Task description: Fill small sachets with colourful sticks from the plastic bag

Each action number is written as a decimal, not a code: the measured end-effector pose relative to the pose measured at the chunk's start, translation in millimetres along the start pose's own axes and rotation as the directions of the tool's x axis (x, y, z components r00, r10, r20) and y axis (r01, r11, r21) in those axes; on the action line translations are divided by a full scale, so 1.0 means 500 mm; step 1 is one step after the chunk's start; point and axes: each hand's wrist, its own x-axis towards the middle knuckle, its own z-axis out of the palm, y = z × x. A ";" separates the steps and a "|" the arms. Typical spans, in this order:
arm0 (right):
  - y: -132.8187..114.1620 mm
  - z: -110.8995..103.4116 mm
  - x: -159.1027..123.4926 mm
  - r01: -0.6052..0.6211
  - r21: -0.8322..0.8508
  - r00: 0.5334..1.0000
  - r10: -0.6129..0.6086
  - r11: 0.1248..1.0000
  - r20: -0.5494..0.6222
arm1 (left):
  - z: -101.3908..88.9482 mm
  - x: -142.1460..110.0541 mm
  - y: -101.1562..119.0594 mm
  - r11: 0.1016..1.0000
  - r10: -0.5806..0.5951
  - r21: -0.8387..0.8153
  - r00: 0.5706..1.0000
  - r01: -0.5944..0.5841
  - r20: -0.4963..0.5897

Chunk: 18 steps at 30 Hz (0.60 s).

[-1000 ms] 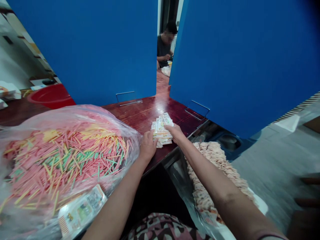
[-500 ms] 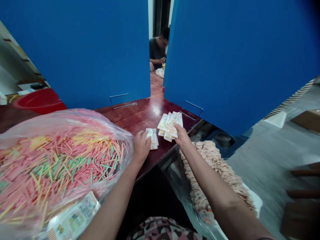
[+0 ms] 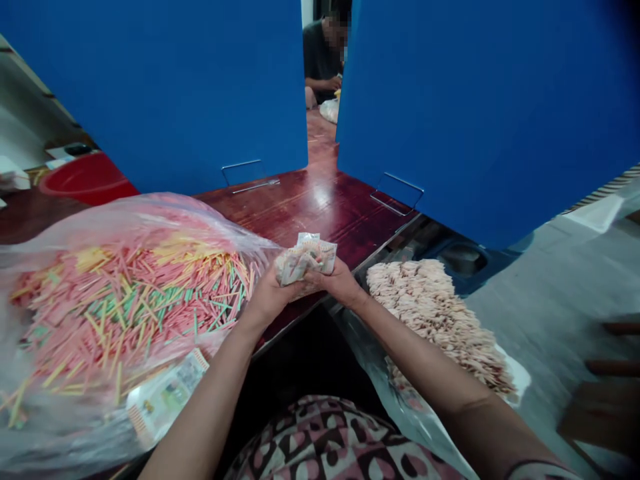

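Observation:
A bunch of small printed packets (image 3: 307, 259) is pressed together between my two hands, just above the near edge of the dark red table (image 3: 280, 207). My left hand (image 3: 270, 295) is closed round their left side. From the right, my right hand (image 3: 341, 283) grips the same bunch, its thumb across the front. Left of my hands lies a large clear plastic bag (image 3: 165, 207) full of thin pink, yellow and green sticks (image 3: 155, 287). A larger printed pouch (image 3: 167, 397) rests on its near side. By my right forearm, many similar packets (image 3: 425, 293) stand packed in rows.
Two tall blue panels (image 3: 165, 80) (image 3: 465, 100) with wire stands (image 3: 400, 195) rise from the table. Through their gap sits another person (image 3: 323, 60), hands near a white bag (image 3: 329, 110). A red basin (image 3: 87, 179) stands far left. A brown box (image 3: 597, 417) is on the right.
The packets, held as two separate fanned groups before, are now gathered into one bunch. Both hands have come together, the right moving left. The view has tilted down slightly.

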 end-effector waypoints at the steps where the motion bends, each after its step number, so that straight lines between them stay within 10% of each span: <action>1: 0.007 -0.001 -0.003 -0.019 -0.021 0.999 0.020 1.000 0.042 | -0.002 -0.010 -0.016 1.000 0.005 -0.012 1.000 -0.005 -0.027; 18: -0.006 0.020 -0.023 -0.072 0.045 0.997 0.073 0.996 -0.038 | -0.006 -0.033 -0.044 0.962 -0.112 -0.244 0.991 0.126 0.070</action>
